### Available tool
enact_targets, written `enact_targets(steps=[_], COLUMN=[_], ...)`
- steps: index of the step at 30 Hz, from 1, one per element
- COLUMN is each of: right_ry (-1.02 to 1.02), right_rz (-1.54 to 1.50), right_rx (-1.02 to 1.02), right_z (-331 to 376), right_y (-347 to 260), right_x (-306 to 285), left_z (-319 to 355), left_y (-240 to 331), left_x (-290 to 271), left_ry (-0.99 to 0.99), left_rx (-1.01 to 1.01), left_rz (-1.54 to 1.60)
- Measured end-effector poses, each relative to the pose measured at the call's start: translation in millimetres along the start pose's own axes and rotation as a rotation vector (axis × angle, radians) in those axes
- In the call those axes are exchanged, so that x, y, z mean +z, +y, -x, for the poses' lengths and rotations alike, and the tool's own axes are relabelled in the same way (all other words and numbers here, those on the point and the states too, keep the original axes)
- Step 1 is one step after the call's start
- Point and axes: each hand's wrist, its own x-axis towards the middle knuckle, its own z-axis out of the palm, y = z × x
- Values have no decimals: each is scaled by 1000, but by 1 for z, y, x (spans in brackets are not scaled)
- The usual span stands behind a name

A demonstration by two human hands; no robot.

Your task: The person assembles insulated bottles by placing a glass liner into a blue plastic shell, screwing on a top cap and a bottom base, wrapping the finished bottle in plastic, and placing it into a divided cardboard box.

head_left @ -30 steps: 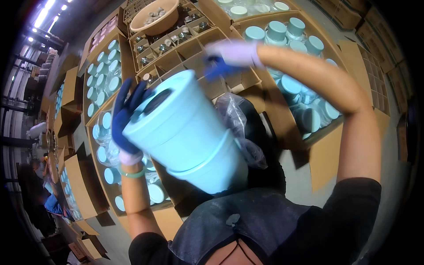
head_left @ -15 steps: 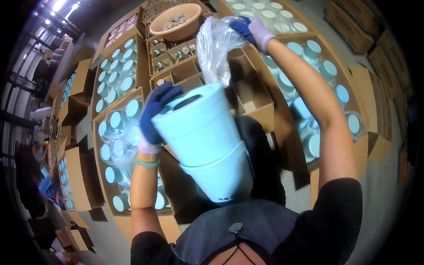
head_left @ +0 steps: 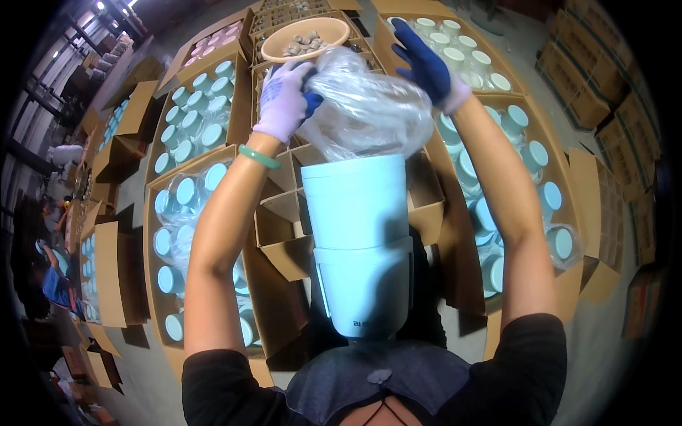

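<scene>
1. Two pale blue plastic pots [head_left: 359, 241], nested one in the other, stand upright against the person's chest, in the near middle of the scene.
2. A clear plastic bag [head_left: 366, 113] sits over the open top of the upper pot, bunched and puffed up.
3. The left hand [head_left: 284, 99], in a light glove with a blue palm, is closed on the left side of the bag; a green bangle [head_left: 259, 157] rings that wrist.
4. The right hand [head_left: 426, 65], gloved the same way, is spread open with fingers splayed at the bag's right edge; whether it grips the film I cannot tell.
5. Beneath the pots lies a cardboard box with dividers [head_left: 284, 227], its cells open.
6. To the left and right, more cartons [head_left: 206, 121] hold rows of pale blue pots.
7. At the far side a tan bowl [head_left: 305, 35] holds small parts.
</scene>
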Motion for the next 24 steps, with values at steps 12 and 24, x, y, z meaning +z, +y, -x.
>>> enact_targets(steps=[12, 24], right_ry=[143, -744], right_rz=[661, 704], right_rx=[-29, -245], right_z=[136, 312], right_y=[44, 51], right_x=[26, 53], left_z=[154, 359], left_y=[4, 121], left_x=[-22, -21], left_ry=[-35, -186], left_rx=[-420, -282], left_rz=[532, 462])
